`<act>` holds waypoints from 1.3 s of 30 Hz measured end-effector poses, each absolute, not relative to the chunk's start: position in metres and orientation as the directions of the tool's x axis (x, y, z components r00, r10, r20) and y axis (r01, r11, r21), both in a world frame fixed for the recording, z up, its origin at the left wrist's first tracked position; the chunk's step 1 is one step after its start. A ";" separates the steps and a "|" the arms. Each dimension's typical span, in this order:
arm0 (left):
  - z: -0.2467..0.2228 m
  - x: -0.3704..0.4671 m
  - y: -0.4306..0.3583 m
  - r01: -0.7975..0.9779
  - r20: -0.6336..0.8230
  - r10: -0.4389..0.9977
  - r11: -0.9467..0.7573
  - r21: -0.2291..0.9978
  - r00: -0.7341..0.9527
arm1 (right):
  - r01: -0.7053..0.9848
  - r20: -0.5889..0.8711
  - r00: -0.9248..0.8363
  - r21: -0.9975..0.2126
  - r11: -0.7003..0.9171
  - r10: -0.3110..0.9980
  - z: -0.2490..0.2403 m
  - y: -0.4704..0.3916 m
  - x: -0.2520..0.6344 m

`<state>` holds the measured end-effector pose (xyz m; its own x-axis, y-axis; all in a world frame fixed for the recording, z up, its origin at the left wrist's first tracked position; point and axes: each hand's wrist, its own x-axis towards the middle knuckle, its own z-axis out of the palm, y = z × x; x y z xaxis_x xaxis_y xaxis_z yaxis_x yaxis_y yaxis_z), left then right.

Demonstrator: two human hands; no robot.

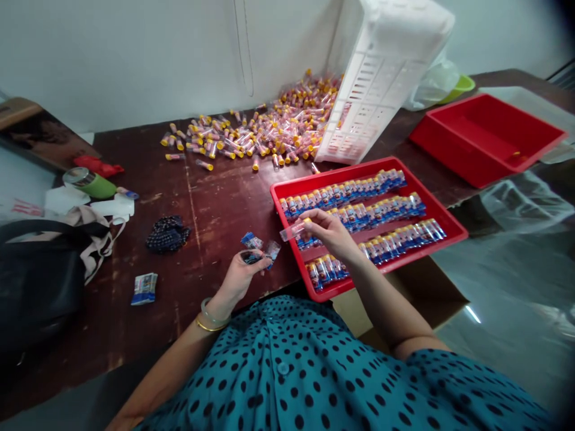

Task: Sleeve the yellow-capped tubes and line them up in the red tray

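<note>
Between the fingertips of my right hand is a small clear tube with a yellow cap, held over the left side of a red tray. My left hand, nearer my body, pinches clear-and-blue printed plastic sleeves; how many is hard to tell. Just beyond it another blue printed sleeve lies on the dark red table. Inside the tray stand three rows of yellow-capped tubes with blue printed wrapping.
A large heap of yellow-capped tubes lies against the wall. Beside it a white plastic crate leans tilted. Farther right sits a red bin. On the left are a sleeve stack, dark dotted cloth, green cup and black bag.
</note>
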<state>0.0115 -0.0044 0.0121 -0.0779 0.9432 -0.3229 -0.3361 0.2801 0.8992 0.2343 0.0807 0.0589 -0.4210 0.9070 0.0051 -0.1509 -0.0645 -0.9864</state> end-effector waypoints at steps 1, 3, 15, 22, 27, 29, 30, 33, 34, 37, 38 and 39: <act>0.012 0.012 -0.004 -0.324 -0.318 0.946 0.283 0.903 -0.061 | -0.185 -0.029 -0.415 -0.976 -0.116 0.909 0.057 0.081 0.238; 0.013 0.015 -0.003 -0.284 -0.299 0.954 0.282 0.916 -0.016 | -0.218 -0.072 -0.422 -0.959 -0.178 0.904 0.054 0.082 0.243; 0.024 0.029 -0.006 -0.264 -0.295 0.945 0.324 0.908 0.143 | -0.048 0.054 -0.480 -0.998 0.036 0.876 0.061 0.072 0.238; 0.036 0.046 -0.014 -0.265 -0.465 0.856 0.514 0.816 0.227 | -0.076 0.053 -0.274 -0.997 0.033 0.960 0.034 0.048 0.233; 0.046 0.045 -0.011 -0.366 -0.515 0.727 0.679 0.636 0.454 | -0.097 0.026 -0.210 -0.995 0.006 0.977 0.025 0.031 0.237; 0.048 0.046 -0.009 -0.366 -0.509 0.704 0.700 0.613 0.495 | -0.076 0.039 -0.232 -0.997 0.022 0.972 0.027 0.026 0.239; 0.049 0.048 -0.008 -0.363 -0.509 0.704 0.700 0.616 0.495 | -0.047 0.055 -0.246 -0.998 0.045 0.968 0.028 0.023 0.239; 0.052 0.055 -0.006 -0.352 -0.508 0.729 0.674 0.649 0.460 | 0.038 0.117 -0.246 -0.991 0.130 0.962 0.032 0.016 0.240; 0.053 0.057 -0.005 -0.351 -0.506 0.738 0.664 0.660 0.447 | 0.049 0.134 -0.235 -0.988 0.149 0.963 0.033 0.015 0.240; 0.056 0.064 -0.004 -0.357 -0.499 0.761 0.640 0.680 0.414 | 0.038 0.163 -0.205 -0.984 0.175 0.965 0.034 0.013 0.240; 0.057 0.066 -0.003 -0.359 -0.498 0.766 0.635 0.684 0.406 | 0.032 0.169 -0.205 -0.983 0.179 0.964 0.034 0.013 0.241; 0.058 0.068 -0.002 -0.360 -0.498 0.770 0.631 0.688 0.398 | 0.027 0.174 -0.205 -0.983 0.183 0.963 0.034 0.014 0.241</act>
<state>0.0677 -0.0022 0.0580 0.3981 0.7703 -0.4982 -0.3597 0.6307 0.6876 0.2411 0.0144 0.0344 -0.2054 0.9632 0.1736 0.0269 0.1829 -0.9828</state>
